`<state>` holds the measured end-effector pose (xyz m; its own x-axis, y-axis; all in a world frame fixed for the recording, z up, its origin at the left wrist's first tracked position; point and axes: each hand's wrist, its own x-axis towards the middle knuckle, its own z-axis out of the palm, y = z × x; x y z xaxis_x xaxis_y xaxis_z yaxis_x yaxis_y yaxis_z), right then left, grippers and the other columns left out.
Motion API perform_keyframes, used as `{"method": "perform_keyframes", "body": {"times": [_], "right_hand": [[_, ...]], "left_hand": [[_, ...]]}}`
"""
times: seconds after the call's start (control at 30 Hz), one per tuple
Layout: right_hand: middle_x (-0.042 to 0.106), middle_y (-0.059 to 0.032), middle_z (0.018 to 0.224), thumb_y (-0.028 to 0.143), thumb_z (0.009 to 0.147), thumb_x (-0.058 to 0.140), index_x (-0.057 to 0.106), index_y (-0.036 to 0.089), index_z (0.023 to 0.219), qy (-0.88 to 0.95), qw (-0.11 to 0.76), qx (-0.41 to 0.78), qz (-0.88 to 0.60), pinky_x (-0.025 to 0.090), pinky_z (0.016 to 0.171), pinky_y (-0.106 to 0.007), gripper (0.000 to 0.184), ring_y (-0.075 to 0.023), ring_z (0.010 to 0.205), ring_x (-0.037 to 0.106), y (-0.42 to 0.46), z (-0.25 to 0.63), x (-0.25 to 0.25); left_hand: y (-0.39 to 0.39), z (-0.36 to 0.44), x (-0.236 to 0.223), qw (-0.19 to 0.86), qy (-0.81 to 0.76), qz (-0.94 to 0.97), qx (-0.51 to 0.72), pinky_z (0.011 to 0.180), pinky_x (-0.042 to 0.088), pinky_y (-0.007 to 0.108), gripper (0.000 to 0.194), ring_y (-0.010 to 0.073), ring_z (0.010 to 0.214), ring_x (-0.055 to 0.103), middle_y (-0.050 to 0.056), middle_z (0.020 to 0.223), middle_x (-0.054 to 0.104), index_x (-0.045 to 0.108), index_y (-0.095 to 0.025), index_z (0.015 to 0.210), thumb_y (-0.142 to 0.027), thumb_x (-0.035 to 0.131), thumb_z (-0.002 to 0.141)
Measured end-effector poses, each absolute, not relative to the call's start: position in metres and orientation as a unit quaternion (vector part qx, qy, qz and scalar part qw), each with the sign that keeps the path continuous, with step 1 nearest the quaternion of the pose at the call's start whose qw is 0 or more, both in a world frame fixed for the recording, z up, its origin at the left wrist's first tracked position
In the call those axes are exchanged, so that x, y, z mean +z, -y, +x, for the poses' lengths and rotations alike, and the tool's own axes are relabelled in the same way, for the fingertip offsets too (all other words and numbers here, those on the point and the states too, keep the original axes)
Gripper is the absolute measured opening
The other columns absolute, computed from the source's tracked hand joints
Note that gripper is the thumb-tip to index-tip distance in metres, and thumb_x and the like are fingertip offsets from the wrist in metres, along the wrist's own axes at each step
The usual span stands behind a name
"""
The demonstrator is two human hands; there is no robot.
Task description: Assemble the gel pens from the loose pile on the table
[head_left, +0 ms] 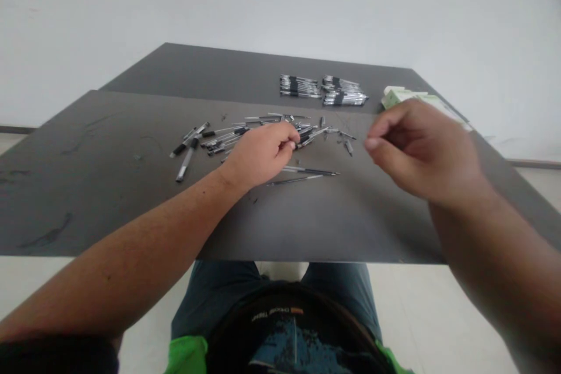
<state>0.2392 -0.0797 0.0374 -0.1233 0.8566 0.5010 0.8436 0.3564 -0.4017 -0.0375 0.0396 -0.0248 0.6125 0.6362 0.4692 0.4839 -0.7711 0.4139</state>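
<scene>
A scatter of several loose pen parts (228, 135) lies on the dark grey table (109, 198): barrels, black caps and thin refills. My left hand (262, 153) rests on the table at the pile's right side, fingers curled over some parts; what it grips is hidden. Two thin refills (307, 174) lie just right of that hand. My right hand (416, 152) hovers above the table to the right, fingers bent loosely, thumb and forefinger close together with nothing visible between them.
Two neat rows of assembled pens (322, 90) lie at the back of the table. A pale green and white box (409, 98) sits at the back right, partly behind my right hand. A white wall stands behind the table.
</scene>
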Motion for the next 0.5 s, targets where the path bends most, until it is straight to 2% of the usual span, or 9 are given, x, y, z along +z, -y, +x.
{"method": "perform_keyframes", "body": {"times": [0.07, 0.17, 0.23, 0.5], "right_hand": [[0.071, -0.0004, 0.077, 0.032, 0.097, 0.074, 0.070, 0.026, 0.095, 0.757, 0.324, 0.024, -0.567, 0.049, 0.061, -0.034, 0.008, -0.0186, 0.063, 0.063, 0.061, 0.236, 0.030], [0.069, 0.0003, 0.071, 0.032, 0.091, 0.076, 0.068, 0.026, 0.088, 0.762, 0.276, 0.024, -0.586, 0.045, 0.062, -0.033, 0.011, -0.0192, 0.062, 0.062, 0.033, 0.233, 0.013], [0.069, 0.0000, 0.070, 0.036, 0.091, 0.077, 0.066, 0.026, 0.084, 0.752, 0.276, 0.009, -0.598, 0.044, 0.062, -0.033, 0.016, -0.0198, 0.062, 0.062, 0.022, 0.235, 0.001], [0.072, -0.0025, 0.071, 0.044, 0.094, 0.072, 0.066, 0.027, 0.080, 0.750, 0.291, -0.004, -0.594, 0.043, 0.061, -0.034, 0.023, -0.0223, 0.063, 0.063, 0.023, 0.255, -0.027]], "left_hand": [[-0.048, -0.041, -0.023, 0.118, -0.359, 0.864, 0.333, 0.088, 0.057, 0.036, 0.020, 0.0215, 0.091, 0.074, 0.005, 0.099, 0.081, 0.078, -0.019, 0.111, -0.022, 0.062, 0.100], [-0.059, -0.046, -0.019, 0.115, -0.396, 0.836, 0.363, 0.086, 0.057, 0.035, 0.019, 0.0200, 0.088, 0.073, 0.005, 0.101, 0.082, 0.078, -0.020, 0.112, -0.023, 0.064, 0.100], [-0.064, -0.049, -0.017, 0.116, -0.407, 0.829, 0.365, 0.086, 0.057, 0.036, 0.017, 0.0200, 0.089, 0.074, 0.006, 0.102, 0.083, 0.078, -0.020, 0.110, -0.024, 0.065, 0.099], [-0.068, -0.048, -0.021, 0.058, -0.392, 0.895, 0.207, 0.086, 0.056, 0.041, 0.015, 0.0264, 0.089, 0.073, 0.008, 0.093, 0.080, 0.078, -0.021, 0.097, -0.027, 0.064, 0.096]]}}
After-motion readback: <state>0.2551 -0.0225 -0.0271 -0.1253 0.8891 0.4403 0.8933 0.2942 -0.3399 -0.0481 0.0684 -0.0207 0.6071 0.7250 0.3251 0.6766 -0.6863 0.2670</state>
